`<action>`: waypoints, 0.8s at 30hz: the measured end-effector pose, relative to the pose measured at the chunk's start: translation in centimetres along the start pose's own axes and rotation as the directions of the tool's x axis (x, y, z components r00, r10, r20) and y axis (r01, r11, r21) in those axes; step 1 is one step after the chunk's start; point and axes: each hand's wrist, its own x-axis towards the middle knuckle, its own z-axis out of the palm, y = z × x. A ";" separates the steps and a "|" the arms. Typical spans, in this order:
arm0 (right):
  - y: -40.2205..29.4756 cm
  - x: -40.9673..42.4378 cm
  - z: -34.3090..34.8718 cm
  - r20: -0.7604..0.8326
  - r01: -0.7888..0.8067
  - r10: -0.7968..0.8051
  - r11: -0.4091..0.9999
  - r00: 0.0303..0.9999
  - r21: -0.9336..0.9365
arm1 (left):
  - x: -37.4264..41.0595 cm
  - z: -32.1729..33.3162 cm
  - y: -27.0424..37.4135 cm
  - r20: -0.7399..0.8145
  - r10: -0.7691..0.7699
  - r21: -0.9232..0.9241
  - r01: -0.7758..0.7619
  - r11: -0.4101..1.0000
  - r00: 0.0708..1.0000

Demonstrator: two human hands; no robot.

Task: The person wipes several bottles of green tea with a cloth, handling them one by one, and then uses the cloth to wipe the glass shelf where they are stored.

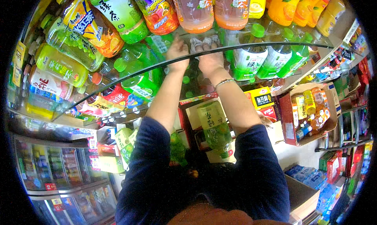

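My right hand (211,58) reaches over the front edge of a glass shelf (141,69) and presses a crumpled white cloth (198,42) onto its top. A bracelet circles the right wrist. Beside it on the same shelf, my left hand (178,51) is blurred, so its finger pose is unclear. Peach-coloured drink bottles (193,11) stand just beyond both hands. Left of them are a bottle with orange-red contents (159,13) and a green-labelled tea bottle (120,16). Through the glass, green-capped tea bottles (250,61) show on the level below.
More drink bottles (61,64) line the shelf at the left, and orange juice bottles (284,7) at the right. Below stand a large green bottle (213,125) and an open carton (319,133) of bottles. Glass-door cabinets (67,166) are at lower left, blue wrapped packs (307,176) at lower right.
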 end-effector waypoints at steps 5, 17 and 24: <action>-0.5 -0.1 -0.6 0.061 0.023 -0.023 1.000 0.998 0.009 | 0.7 -0.1 -0.2 -0.133 0.043 0.139 -0.024 0.990 0.990; -2.1 0.9 0.4 -0.089 0.106 -0.104 0.994 0.991 0.019 | -19.8 -16.1 16.3 0.863 0.012 0.167 -0.309 0.936 0.504; -8.7 -4.2 -2.3 0.158 0.448 -0.439 0.893 0.884 -0.026 | -21.9 -20.5 12.9 0.683 -0.103 0.241 -0.090 0.966 0.723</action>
